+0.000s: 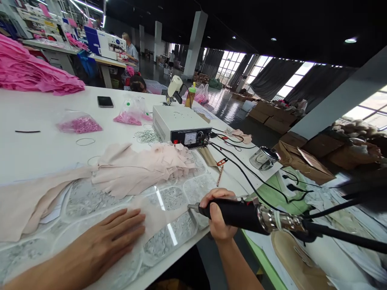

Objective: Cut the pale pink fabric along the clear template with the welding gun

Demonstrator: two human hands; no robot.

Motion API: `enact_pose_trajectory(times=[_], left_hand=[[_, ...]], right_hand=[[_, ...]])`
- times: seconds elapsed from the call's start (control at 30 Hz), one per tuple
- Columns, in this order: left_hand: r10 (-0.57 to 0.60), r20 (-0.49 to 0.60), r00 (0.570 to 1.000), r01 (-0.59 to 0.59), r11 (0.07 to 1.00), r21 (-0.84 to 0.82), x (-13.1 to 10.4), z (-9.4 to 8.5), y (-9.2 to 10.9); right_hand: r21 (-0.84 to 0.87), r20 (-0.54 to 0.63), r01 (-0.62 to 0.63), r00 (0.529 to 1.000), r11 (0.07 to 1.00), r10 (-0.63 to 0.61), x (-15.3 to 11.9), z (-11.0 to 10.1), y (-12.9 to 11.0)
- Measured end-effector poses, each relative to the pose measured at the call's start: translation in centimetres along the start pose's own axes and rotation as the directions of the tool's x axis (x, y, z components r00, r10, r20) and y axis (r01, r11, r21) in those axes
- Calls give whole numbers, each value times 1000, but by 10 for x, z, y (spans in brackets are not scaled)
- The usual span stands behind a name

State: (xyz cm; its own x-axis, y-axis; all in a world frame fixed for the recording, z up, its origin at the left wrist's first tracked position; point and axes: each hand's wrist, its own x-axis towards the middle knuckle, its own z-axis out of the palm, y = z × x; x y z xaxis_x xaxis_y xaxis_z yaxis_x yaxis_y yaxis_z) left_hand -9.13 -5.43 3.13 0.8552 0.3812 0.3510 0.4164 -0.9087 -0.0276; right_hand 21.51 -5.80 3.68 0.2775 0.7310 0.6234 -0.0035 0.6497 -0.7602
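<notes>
The right hand (223, 230) is closed around a black cylindrical handheld tool (238, 213), its narrow metal tip at the tapered end of a thin, pale pink fabric piece (160, 219). The left hand (111, 237) lies palm down, fingers extended and nearly together, pressing that fabric near the table's front edge. Beneath is a glossy clear mat (172, 197) with grey-white marbled, rounded panels. Just beyond it, soft pale pink cut pieces (142, 165) overlap in a ragged-edged heap.

Behind the heap, a boxy metal control unit (181, 121) stands on the smooth white table (39, 108); black cables (242, 161) from its front cross the right edge. Near that edge is a lidded glass mug (263, 158). Bagged pink pieces (79, 123), a smartphone (105, 101) and bright pink fabric (33, 68) occupy the far left. Beyond, a person (132, 50) sits by a sewing machine (105, 42) in a pillared hall.
</notes>
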Motion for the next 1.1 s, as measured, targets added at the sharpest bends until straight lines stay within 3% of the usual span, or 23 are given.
enact_pose_trajectory(times=[0.17, 0.33, 0.5, 0.9, 1.1], left_hand=[[102, 21, 995, -102, 995, -20, 23, -1, -12], [109, 68, 992, -98, 984, -151, 51, 19, -26], [157, 102, 982, -128, 960, -247, 60, 31, -41], [327, 262, 908, -227, 910, -348, 86, 15, -57], [356, 334, 873, -198, 883, -426, 100, 13, -57]], right_hand=[[57, -75, -16, 997, 998, 21, 2, 6, -2], [72, -92, -19, 995, 997, 26, 5, 7, 2], [58, -112, -11, 994, 998, 18, 8, 4, 3], [63, -168, -48, 984, 997, 58, 9, 2, 7], [42, -164, -80, 983, 996, 86, 10, 2, 6]])
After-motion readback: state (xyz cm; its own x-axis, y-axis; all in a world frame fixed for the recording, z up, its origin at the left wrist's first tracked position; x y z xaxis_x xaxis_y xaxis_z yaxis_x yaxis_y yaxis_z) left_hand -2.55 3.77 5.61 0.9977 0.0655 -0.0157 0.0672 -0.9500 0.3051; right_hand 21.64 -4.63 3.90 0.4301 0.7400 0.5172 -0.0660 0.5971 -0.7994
